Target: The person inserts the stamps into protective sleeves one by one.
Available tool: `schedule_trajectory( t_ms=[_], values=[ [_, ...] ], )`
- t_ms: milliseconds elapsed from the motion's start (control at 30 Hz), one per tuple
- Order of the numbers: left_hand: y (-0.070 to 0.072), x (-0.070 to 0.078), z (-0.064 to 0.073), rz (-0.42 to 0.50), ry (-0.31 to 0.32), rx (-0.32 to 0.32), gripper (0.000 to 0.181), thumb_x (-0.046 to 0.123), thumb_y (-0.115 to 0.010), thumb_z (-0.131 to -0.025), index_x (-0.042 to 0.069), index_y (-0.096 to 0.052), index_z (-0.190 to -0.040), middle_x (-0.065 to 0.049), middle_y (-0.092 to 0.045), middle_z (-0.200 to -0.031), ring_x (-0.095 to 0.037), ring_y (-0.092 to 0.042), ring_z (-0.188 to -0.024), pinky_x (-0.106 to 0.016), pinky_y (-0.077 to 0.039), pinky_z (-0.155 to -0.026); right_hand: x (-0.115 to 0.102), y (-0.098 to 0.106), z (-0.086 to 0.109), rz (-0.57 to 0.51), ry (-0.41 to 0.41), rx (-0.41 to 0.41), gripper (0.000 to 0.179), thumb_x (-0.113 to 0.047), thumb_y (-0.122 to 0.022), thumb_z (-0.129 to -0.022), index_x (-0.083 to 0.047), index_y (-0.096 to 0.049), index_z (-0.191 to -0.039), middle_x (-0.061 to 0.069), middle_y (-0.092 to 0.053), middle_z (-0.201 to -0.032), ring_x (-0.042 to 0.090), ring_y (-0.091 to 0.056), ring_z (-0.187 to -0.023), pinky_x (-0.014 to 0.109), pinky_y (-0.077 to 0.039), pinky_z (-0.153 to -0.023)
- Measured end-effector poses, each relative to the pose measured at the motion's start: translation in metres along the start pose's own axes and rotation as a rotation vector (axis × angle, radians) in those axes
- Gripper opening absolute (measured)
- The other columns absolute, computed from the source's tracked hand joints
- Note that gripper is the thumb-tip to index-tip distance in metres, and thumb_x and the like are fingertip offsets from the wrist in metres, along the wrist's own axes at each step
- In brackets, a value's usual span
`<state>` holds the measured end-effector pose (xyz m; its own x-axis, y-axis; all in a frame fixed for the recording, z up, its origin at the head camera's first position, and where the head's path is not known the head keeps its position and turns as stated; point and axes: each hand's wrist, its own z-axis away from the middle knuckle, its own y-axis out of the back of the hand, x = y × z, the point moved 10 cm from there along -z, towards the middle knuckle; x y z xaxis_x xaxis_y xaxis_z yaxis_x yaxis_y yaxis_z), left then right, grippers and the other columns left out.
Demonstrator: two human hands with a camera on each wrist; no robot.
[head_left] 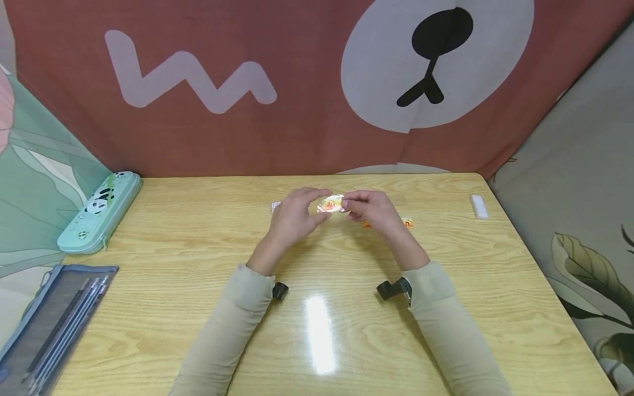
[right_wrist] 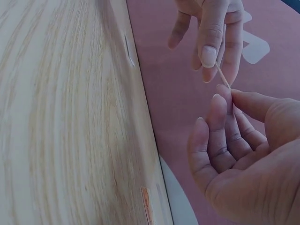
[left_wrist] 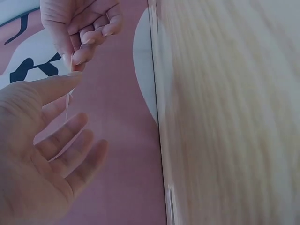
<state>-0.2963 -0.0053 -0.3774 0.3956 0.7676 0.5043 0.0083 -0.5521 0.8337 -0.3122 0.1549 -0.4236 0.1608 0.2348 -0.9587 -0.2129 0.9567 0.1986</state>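
Note:
A small, thin, shiny piece with yellow and orange print (head_left: 331, 203) is held up over the back of the table. My right hand (head_left: 371, 209) pinches its right end between thumb and fingertips. My left hand (head_left: 296, 216) curves around its left end, thumb below and fingers above, spread apart. In the left wrist view the piece shows edge-on as a thin pale strip (left_wrist: 67, 105); whether the left thumb touches it I cannot tell. An orange printed strip (head_left: 408, 223) lies on the table, partly behind my right hand. Behind my left hand a small pale item (head_left: 274, 205) peeks out.
A small white block (head_left: 479, 207) lies at the back right of the wooden table (head_left: 208, 330). A mint panda pencil case (head_left: 101, 212) sits at the back left, with a mesh pouch of pencils (head_left: 59, 324) nearer. A red-brown cloth (head_left: 307, 137) hangs behind the table.

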Motion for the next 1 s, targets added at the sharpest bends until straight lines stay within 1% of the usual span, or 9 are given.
schedule_trajectory(
  t_ms=[167,400,500,567,633,700,833,867,1000],
  values=[
    [0.000,0.004,-0.004,0.012,-0.010,-0.006,0.042,0.032,-0.079,-0.090,0.029,-0.069,-0.131,-0.002,-0.066,-0.136,-0.025,-0.059,-0.128,-0.047,-0.062,-0.090,-0.001,0.004,0.003,0.038,-0.001,-0.007,0.034,-0.023,-0.069,-0.098,-0.002,-0.068,-0.125,-0.001,-0.074,-0.098,0.030,-0.069,-0.092,0.040,-0.061,-0.093],
    [-0.003,-0.002,-0.005,0.069,0.041,-0.051,0.044,0.034,-0.076,-0.092,0.030,-0.066,-0.135,0.003,-0.063,-0.142,-0.026,-0.058,-0.133,-0.049,-0.058,-0.098,-0.008,0.005,0.009,0.135,0.043,-0.113,0.049,-0.036,-0.068,-0.098,-0.010,-0.060,-0.139,0.014,-0.070,-0.126,0.040,-0.066,-0.111,0.053,-0.055,-0.104],
    [-0.001,-0.009,-0.004,0.070,0.085,-0.065,0.045,0.035,-0.076,-0.092,0.032,-0.065,-0.136,0.005,-0.063,-0.142,-0.026,-0.064,-0.124,-0.046,-0.061,-0.088,-0.015,0.007,0.011,0.224,0.106,-0.160,0.055,-0.044,-0.066,-0.098,-0.016,-0.056,-0.145,0.011,-0.066,-0.133,0.035,-0.064,-0.120,0.054,-0.053,-0.105],
    [0.001,-0.013,-0.004,0.053,0.099,-0.074,0.045,0.035,-0.076,-0.092,0.032,-0.065,-0.136,0.004,-0.065,-0.140,-0.025,-0.070,-0.103,-0.041,-0.060,-0.073,-0.020,0.012,0.012,0.285,0.146,-0.160,0.056,-0.046,-0.065,-0.098,-0.019,-0.054,-0.146,0.009,-0.066,-0.135,0.031,-0.063,-0.124,0.052,-0.053,-0.106],
    [0.003,-0.015,-0.005,0.034,0.109,-0.086,0.044,0.035,-0.075,-0.093,0.033,-0.065,-0.136,0.002,-0.068,-0.136,-0.024,-0.065,-0.080,-0.035,-0.052,-0.058,-0.024,0.022,0.014,0.357,0.179,-0.140,0.055,-0.045,-0.065,-0.099,-0.021,-0.054,-0.147,0.007,-0.065,-0.137,0.026,-0.061,-0.128,0.051,-0.052,-0.108],
    [0.003,-0.017,-0.008,0.012,0.114,-0.104,0.044,0.034,-0.074,-0.093,0.032,-0.064,-0.136,-0.001,-0.071,-0.129,-0.022,-0.058,-0.072,-0.031,-0.044,-0.052,-0.024,0.034,0.014,0.433,0.190,-0.107,0.053,-0.044,-0.065,-0.099,-0.022,-0.055,-0.146,0.004,-0.064,-0.139,0.024,-0.059,-0.131,0.050,-0.051,-0.110],
    [-0.003,-0.023,-0.012,-0.045,0.139,-0.151,0.043,0.035,-0.073,-0.095,0.032,-0.064,-0.137,-0.002,-0.073,-0.124,-0.023,-0.063,-0.081,-0.029,-0.042,-0.051,-0.020,0.050,0.015,0.565,0.198,-0.077,0.050,-0.039,-0.065,-0.100,-0.019,-0.057,-0.145,0.005,-0.061,-0.145,0.029,-0.055,-0.135,0.053,-0.046,-0.113],
    [-0.005,-0.025,-0.013,-0.063,0.143,-0.162,0.043,0.035,-0.072,-0.095,0.032,-0.064,-0.137,-0.001,-0.073,-0.125,-0.024,-0.066,-0.089,-0.029,-0.043,-0.051,-0.018,0.053,0.015,0.596,0.199,-0.073,0.049,-0.037,-0.065,-0.100,-0.018,-0.058,-0.144,0.006,-0.061,-0.145,0.030,-0.054,-0.136,0.053,-0.045,-0.114],
    [-0.017,-0.027,-0.016,-0.085,0.152,-0.217,0.041,0.036,-0.069,-0.097,0.032,-0.063,-0.138,0.004,-0.067,-0.137,-0.026,-0.068,-0.093,-0.031,-0.045,-0.052,-0.009,0.061,0.016,0.699,0.193,-0.059,0.046,-0.032,-0.066,-0.100,-0.015,-0.060,-0.142,0.009,-0.061,-0.145,0.033,-0.049,-0.141,0.055,-0.041,-0.118]
  ],
)
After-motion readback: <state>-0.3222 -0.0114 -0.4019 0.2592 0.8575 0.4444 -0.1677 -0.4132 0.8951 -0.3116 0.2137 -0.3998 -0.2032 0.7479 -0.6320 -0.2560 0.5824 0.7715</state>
